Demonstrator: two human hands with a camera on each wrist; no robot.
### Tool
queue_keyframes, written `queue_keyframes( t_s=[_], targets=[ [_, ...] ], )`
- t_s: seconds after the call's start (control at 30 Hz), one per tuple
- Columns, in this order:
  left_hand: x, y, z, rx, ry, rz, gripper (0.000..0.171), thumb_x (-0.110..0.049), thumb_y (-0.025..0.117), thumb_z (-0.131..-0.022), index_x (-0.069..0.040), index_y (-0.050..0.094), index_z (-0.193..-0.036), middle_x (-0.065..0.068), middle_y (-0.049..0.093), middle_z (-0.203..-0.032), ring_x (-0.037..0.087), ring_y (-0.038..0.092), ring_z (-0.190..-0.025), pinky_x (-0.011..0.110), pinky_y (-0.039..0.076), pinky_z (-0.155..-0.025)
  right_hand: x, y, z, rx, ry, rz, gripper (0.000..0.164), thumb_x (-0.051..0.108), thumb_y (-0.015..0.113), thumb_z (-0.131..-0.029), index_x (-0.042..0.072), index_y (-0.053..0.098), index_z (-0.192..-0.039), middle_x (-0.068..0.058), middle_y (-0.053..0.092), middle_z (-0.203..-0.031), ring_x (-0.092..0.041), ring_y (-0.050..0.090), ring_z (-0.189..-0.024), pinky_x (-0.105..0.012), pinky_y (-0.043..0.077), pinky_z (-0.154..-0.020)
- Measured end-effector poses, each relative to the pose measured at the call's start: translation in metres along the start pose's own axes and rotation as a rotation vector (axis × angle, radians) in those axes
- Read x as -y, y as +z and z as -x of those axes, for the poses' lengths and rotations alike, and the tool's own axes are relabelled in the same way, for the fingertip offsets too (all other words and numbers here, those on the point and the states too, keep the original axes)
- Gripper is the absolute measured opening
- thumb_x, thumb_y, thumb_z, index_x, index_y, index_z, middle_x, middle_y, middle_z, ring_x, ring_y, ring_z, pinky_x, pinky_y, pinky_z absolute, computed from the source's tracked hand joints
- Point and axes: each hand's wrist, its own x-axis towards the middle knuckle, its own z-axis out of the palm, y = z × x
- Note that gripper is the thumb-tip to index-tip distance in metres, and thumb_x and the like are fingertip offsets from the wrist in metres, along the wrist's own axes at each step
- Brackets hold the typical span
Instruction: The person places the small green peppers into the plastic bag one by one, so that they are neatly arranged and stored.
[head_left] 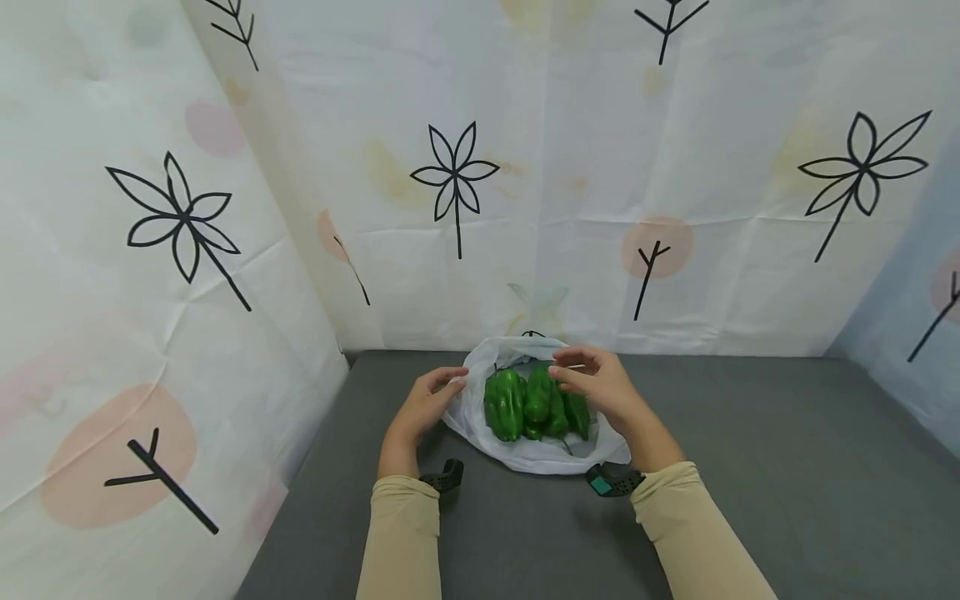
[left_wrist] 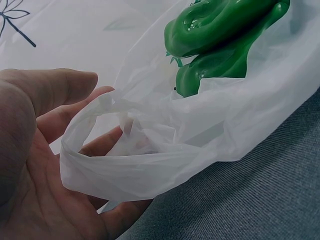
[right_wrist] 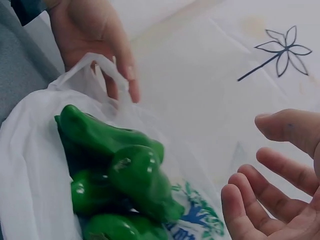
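Observation:
Several glossy green peppers [head_left: 510, 404] lie together in a white plastic bag [head_left: 517, 457], its mouth spread wide. At the bag's left side is my left hand [head_left: 429, 407], fingers relaxed. The left wrist view has a handle loop [left_wrist: 115, 167] of the bag lying against these fingers, thumb raised apart from it. My right hand [head_left: 596, 385] hovers over the bag's right side, overlapping the peppers in the head view. Its fingers are loosely bent with nothing between them in the right wrist view. Blue and green print [right_wrist: 197, 215] shows on the bag.
The bag rests on a dark grey tabletop [head_left: 750, 467], near its back edge. Pale cloth walls [head_left: 540, 275] with leaf and flower drawings rise behind and at both sides. A dark band [head_left: 613, 481] is worn on each wrist, beside beige sleeves [head_left: 693, 533].

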Motion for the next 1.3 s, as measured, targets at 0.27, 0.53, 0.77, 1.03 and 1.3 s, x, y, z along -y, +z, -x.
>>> queue_keyframes(
  t_s=[0.27,0.53,0.77,1.03,1.3],
  targets=[
    [-0.002,0.001,0.001,-0.001,-0.017,0.010,0.039,-0.031,0.064,-0.108,-0.017,0.067,-0.144,0.012,0.051,-0.160,0.036,0.044,-0.153,0.062,0.041,-0.120,0.007,-0.016,0.017,-0.013,-0.037,0.097,0.048,0.029,0.074,-0.103,0.000,0.063,-0.140,-0.017,0.066,-0.134,-0.016,0.071,-0.113,-0.051,0.058,-0.104],
    [0.002,0.006,0.002,0.020,0.005,0.006,0.040,-0.029,0.063,-0.109,-0.013,0.065,-0.145,0.014,0.049,-0.162,0.039,0.042,-0.153,0.063,0.040,-0.120,0.012,-0.030,0.040,-0.028,-0.105,0.239,0.038,0.028,0.072,-0.104,0.005,0.067,-0.135,-0.016,0.068,-0.133,-0.035,0.066,-0.121,-0.046,0.055,-0.097],
    [-0.001,0.003,0.000,0.005,0.000,0.019,0.038,-0.029,0.063,-0.109,-0.017,0.067,-0.144,0.012,0.049,-0.162,0.037,0.039,-0.156,0.063,0.038,-0.122,0.012,-0.047,0.051,-0.038,-0.136,0.363,0.035,0.025,0.070,-0.105,0.004,0.068,-0.133,-0.020,0.067,-0.135,-0.034,0.065,-0.122,-0.048,0.055,-0.101],
    [0.000,0.002,0.000,0.024,0.003,0.013,0.038,-0.029,0.063,-0.109,-0.016,0.066,-0.145,0.012,0.049,-0.163,0.037,0.039,-0.156,0.062,0.039,-0.121,0.011,-0.070,0.058,-0.116,-0.162,0.420,0.033,0.029,0.068,-0.107,0.009,0.069,-0.134,-0.014,0.071,-0.127,-0.025,0.068,-0.114,-0.028,0.056,-0.094],
    [-0.005,0.003,-0.001,0.039,0.027,-0.025,0.040,-0.030,0.062,-0.110,-0.015,0.064,-0.146,0.013,0.048,-0.163,0.039,0.037,-0.157,0.063,0.039,-0.121,0.008,-0.086,0.057,-0.138,-0.164,0.552,0.044,0.032,0.070,-0.105,0.006,0.064,-0.139,-0.019,0.065,-0.136,-0.038,0.063,-0.123,-0.053,0.053,-0.104]
  ],
)
